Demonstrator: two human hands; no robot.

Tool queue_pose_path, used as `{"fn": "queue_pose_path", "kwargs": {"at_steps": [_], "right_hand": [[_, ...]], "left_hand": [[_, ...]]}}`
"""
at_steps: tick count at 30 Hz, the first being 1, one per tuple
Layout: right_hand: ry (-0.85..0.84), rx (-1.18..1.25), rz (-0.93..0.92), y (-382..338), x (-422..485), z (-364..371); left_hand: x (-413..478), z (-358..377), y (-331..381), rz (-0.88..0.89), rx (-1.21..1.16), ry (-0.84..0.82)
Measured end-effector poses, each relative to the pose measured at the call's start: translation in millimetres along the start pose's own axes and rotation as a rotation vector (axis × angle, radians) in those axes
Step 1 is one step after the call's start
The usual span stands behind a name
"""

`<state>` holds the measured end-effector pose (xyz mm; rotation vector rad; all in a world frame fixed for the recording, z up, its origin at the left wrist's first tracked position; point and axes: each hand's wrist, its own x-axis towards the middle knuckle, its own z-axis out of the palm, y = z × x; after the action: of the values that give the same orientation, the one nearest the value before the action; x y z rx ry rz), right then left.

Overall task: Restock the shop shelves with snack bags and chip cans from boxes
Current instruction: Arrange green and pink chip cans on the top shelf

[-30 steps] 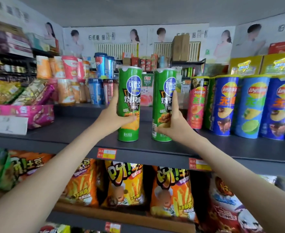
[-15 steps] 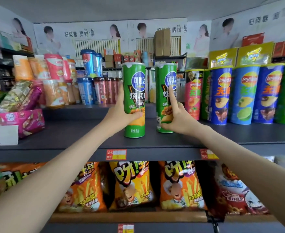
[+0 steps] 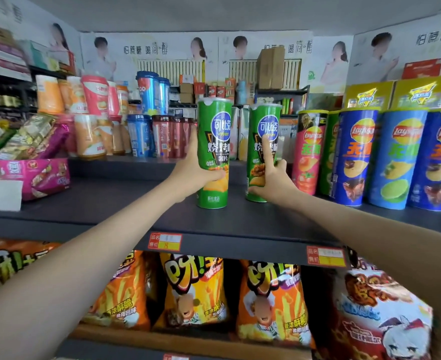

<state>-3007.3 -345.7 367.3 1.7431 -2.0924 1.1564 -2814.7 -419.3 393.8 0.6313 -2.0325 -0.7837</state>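
The step in hand looks like setting chip cans down on the shelf (image 3: 110, 203), 2 at once. The left hand (image 3: 193, 175) grips the left green can (image 3: 214, 152) low on its side, thumb across the front and fingers hidden behind. The can stands upright with its base on the board, just ahead of the palm. The right hand (image 3: 274, 183) holds the right green can (image 3: 266, 126) near its foot, thumb curled at the can's left and index finger (image 3: 267, 149) laid straight up the label. That can sits a little deeper than its twin, with a narrow gap between the 2. Next, I judge, both cans want sliding back and rightward from the right hand into line with the Lay's cans (image 3: 354, 157), then a clean release without tipping them. Counted: 2 green cans, 5 Lay's cans plain to the right of the right hand, perhaps a 6th cut by the frame. Below the wrists are 3 orange snack bags (image 3: 196, 294) in full view and 2 price tags (image 3: 165, 241).
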Motion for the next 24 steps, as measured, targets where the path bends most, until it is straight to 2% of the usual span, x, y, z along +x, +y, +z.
{"fn": "queue_pose_path", "kwargs": {"at_steps": [15, 24], "right_hand": [[0.051, -0.123, 0.143, 39.9, 43.9, 17.0], [0.061, -0.102, 0.131, 47.8, 46.2, 19.3]], "left_hand": [[52.6, 23.7, -31.0, -0.046, -0.039, 0.011], [88.8, 61.1, -33.5, -0.049, -0.001, -0.033]]}}
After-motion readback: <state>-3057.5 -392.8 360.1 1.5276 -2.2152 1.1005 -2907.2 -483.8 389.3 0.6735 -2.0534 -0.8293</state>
